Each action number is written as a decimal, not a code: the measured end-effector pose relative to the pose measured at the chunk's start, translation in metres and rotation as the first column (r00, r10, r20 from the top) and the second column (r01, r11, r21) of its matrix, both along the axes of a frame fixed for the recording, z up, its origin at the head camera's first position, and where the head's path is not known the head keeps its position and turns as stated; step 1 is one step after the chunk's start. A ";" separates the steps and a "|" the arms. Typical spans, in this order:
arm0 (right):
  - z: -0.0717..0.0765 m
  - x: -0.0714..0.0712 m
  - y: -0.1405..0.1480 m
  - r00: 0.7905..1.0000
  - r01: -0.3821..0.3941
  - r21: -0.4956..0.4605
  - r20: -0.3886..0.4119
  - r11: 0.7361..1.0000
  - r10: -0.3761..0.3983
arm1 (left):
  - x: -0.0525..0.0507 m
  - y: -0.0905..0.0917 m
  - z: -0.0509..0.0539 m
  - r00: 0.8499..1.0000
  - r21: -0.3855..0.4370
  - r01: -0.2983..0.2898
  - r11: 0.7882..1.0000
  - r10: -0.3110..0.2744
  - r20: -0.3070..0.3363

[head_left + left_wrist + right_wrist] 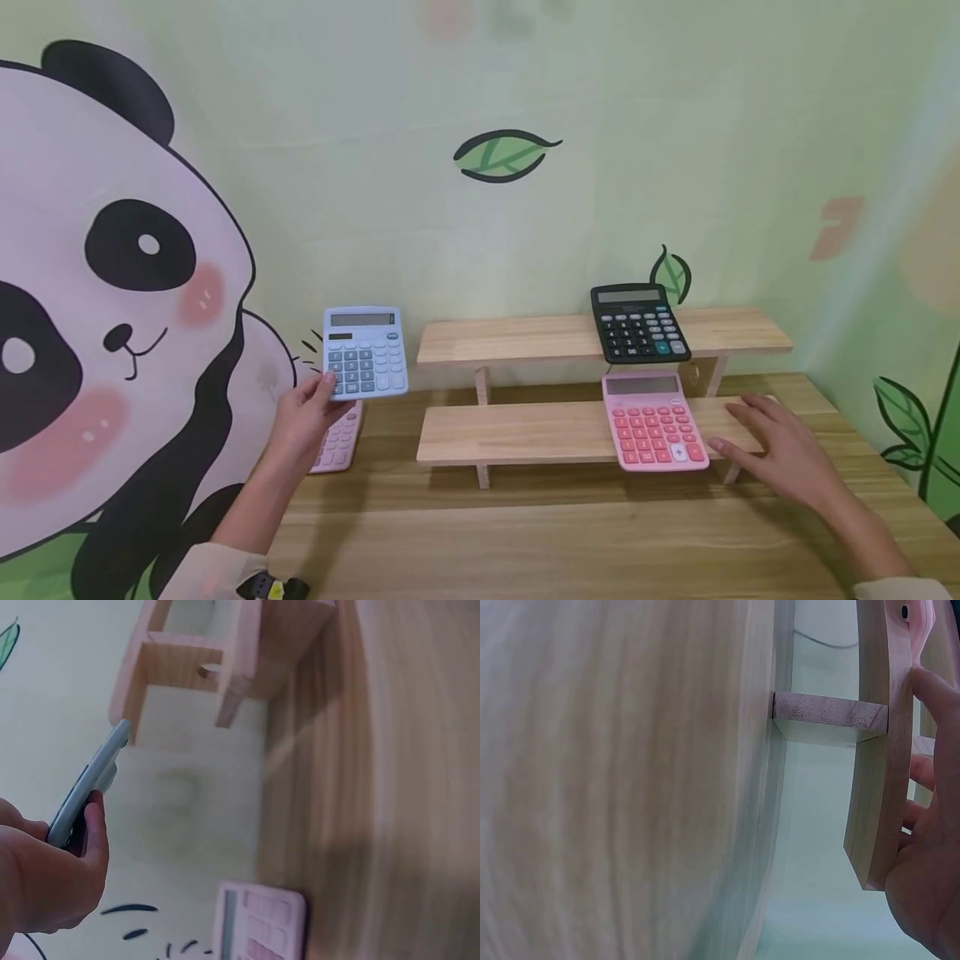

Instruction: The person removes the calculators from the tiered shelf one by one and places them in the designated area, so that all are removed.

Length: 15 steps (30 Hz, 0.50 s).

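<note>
My left hand (306,417) pinches a light blue calculator (365,354) by its lower left corner, thumb on the front, and holds it up left of the wooden shelf. The left wrist view shows this calculator (90,784) edge-on. My right hand (787,450) lies at the right end of the lower shelf board (517,429), fingers spread and nothing gripped. Its thumb is beside the lower right edge of a pink calculator (656,421), which leans on that board. In the right wrist view the hand (934,825) is against the board's edge.
A black calculator (640,325) leans on the upper shelf board (510,340). Another pink calculator (341,437), partly behind my left hand, stands on the wooden table (450,542) against the panda-printed backdrop (337,167). The shelf's supports (829,712) rise from the table.
</note>
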State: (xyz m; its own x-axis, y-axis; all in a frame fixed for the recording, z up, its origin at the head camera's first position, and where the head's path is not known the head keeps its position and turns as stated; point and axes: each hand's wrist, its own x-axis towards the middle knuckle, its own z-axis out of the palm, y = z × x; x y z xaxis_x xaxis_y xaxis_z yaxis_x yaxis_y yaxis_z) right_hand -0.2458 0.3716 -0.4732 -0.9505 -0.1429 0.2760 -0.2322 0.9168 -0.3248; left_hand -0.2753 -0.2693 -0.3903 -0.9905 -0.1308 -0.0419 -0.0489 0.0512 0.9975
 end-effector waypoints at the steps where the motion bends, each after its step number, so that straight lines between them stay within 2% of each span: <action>1: 0.000 0.000 0.000 1.000 0.000 0.001 -0.002 1.000 0.000 | 0.000 -0.002 -0.003 1.000 -0.010 0.004 1.000 -0.004 0.008; 5: 0.000 -0.001 0.001 1.000 0.000 0.004 -0.002 1.000 0.000 | 0.001 -0.010 -0.018 0.999 -0.056 0.016 0.998 -0.014 0.031; 10: -0.001 0.000 0.001 1.000 0.011 0.004 0.020 1.000 -0.011 | 0.000 -0.013 -0.037 0.999 -0.075 0.014 0.997 -0.011 0.049; 15: 0.000 0.000 0.000 1.000 0.011 0.000 0.015 1.000 -0.011 | 0.000 -0.011 -0.050 0.994 -0.097 0.011 0.995 -0.001 0.110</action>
State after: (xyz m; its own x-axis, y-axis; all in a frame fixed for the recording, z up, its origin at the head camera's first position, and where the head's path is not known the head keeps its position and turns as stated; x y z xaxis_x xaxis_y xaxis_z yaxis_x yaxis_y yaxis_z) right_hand -0.2460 0.3716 -0.4737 -0.9559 -0.1327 0.2620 -0.2176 0.9192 -0.3283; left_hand -0.2756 -0.2800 -0.4404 -0.9815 -0.1336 -0.1375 -0.1570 0.1481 0.9764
